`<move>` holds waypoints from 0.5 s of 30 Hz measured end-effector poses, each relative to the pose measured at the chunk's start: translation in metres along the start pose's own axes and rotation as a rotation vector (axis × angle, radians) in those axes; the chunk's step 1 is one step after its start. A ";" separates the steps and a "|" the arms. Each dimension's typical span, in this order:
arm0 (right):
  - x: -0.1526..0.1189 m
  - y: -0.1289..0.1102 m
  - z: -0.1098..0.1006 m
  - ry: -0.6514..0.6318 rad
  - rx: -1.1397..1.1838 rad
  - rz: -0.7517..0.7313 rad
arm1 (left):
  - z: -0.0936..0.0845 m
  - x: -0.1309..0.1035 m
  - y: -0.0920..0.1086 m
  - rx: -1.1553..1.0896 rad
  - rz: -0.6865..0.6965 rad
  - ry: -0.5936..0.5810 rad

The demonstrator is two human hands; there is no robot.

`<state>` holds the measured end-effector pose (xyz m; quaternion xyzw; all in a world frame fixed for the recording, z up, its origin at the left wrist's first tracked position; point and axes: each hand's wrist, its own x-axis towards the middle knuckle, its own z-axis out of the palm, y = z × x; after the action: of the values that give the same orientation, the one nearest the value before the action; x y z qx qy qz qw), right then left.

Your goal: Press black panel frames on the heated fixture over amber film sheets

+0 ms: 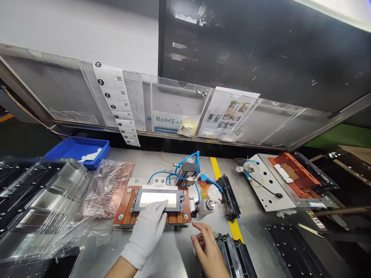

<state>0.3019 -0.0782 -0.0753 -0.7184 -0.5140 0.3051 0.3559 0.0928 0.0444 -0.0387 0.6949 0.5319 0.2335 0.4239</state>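
While the gloved left hand (147, 227) lies flat with fingers spread on the glossy panel (158, 199) seated in the orange fixture (126, 206) on the bench (179, 255), the bare right hand (206, 249) rests beside it, fingers loose and holding nothing. The panel looks thin, stiff, slippery — probably fragile — so the edges are the place to hold it.

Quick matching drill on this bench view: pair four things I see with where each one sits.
1. blue tray
2. left hand
3. right hand
4. yellow stripe

A. bare, on the table beside black parts
B. back left of the table
C. gloved, resting on the orange fixture's plate
D. running down the table's middle

Pairs: 1-B, 2-C, 3-A, 4-D
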 end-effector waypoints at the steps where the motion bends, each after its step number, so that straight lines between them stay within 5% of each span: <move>1: 0.011 0.000 -0.002 -0.002 -0.071 -0.009 | 0.004 0.006 0.000 0.065 0.053 -0.013; 5: 0.046 0.001 -0.002 -0.005 -0.312 -0.058 | 0.020 0.023 -0.008 0.231 0.126 -0.047; 9: 0.065 -0.003 -0.007 -0.065 -0.378 -0.088 | 0.015 0.024 -0.011 0.282 0.150 -0.045; 15: 0.062 -0.009 -0.022 -0.113 -0.383 -0.072 | -0.002 -0.033 -0.027 0.123 0.141 -0.186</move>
<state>0.3324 -0.0210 -0.0599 -0.7358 -0.6070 0.2287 0.1942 0.0660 0.0165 -0.0558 0.7739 0.4533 0.1645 0.4106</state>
